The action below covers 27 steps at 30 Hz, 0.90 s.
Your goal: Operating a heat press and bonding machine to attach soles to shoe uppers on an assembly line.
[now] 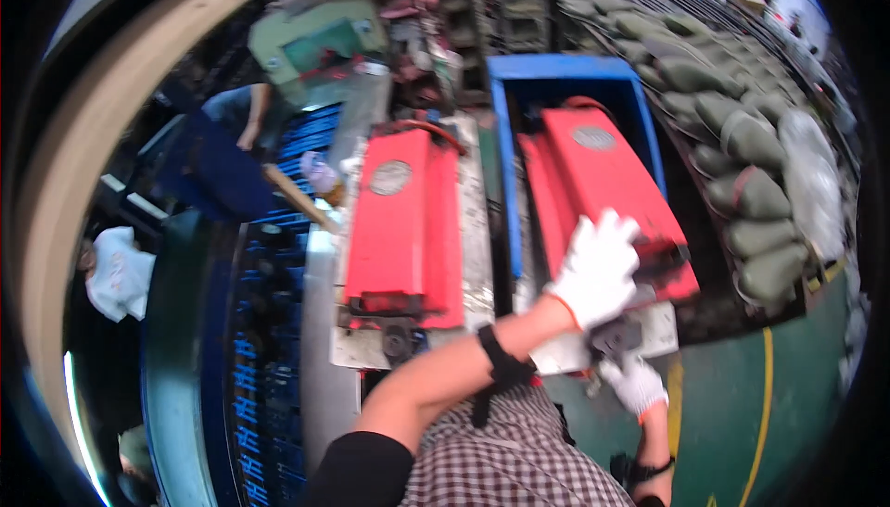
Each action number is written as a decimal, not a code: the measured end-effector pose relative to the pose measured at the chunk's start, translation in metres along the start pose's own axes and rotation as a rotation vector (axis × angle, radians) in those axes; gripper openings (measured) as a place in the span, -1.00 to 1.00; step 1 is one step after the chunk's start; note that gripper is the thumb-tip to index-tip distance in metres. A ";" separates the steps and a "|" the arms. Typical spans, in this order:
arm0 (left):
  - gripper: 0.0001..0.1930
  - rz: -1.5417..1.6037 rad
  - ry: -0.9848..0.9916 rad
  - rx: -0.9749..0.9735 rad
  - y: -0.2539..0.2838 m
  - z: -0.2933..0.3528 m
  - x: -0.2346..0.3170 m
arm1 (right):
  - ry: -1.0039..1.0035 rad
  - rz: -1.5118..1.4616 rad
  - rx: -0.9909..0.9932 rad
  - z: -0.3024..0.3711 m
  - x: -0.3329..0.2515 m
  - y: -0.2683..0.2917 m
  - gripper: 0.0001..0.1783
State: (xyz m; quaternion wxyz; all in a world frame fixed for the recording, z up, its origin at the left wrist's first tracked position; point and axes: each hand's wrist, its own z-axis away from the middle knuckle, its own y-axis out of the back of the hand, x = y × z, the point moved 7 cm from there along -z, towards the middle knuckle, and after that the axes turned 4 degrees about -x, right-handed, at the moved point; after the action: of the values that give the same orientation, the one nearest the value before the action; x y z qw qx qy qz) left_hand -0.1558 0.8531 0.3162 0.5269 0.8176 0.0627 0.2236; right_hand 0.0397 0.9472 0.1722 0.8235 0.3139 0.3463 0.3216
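Observation:
My left hand (598, 261), in a white glove with an orange cuff edge, lies over the front part of the right-hand red machine cover (603, 159). Its fingers are stretched out and somewhat apart. Lower down, my right hand (637, 386), also gloved in white, is just below a dark knob-like part (616, 336) at the front of the same machine. Its fingers look curled in, but blur hides what they hold. A second red machine cover (394, 229), with a round silver plate on top, stands to the left with a dark fitting (400, 338) at its front.
Behind the right machine is a blue bin-like frame (570, 67). Racks of olive-green shoe-shaped pieces (732, 127) line the right side, beside a clear plastic bag (808, 178). At left, another person's arm (252, 118) shows near a line with blue parts (246, 377). Yellow lines cross the green floor (718, 414).

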 end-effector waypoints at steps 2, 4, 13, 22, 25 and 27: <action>-0.64 0.075 -0.082 0.137 0.032 -0.015 -0.004 | 0.065 -0.166 0.098 -0.011 -0.011 0.031 -0.28; -0.60 0.153 -0.031 0.137 0.051 -0.026 -0.015 | 0.114 -0.162 0.244 -0.036 -0.023 0.058 -0.31; -0.43 0.028 0.053 0.278 0.148 -0.096 -0.050 | 0.083 0.137 0.245 -0.190 -0.089 0.069 0.24; -0.40 0.604 0.203 0.538 0.120 0.065 -0.117 | 0.178 -0.914 0.028 -0.198 -0.035 0.085 -0.13; -0.42 0.971 0.533 0.550 0.079 0.152 -0.158 | 0.124 -1.607 -0.379 -0.159 -0.035 0.058 -0.29; -0.42 1.067 0.687 0.483 0.052 0.197 -0.168 | 0.235 -1.647 -0.448 -0.125 -0.050 0.038 -0.19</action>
State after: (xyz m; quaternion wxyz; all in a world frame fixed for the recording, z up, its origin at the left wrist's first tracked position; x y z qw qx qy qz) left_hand -0.2274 0.6100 0.2441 0.0971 0.7139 -0.1374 0.6797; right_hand -0.0965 0.9692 0.1489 0.7957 -0.2426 0.4751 -0.2868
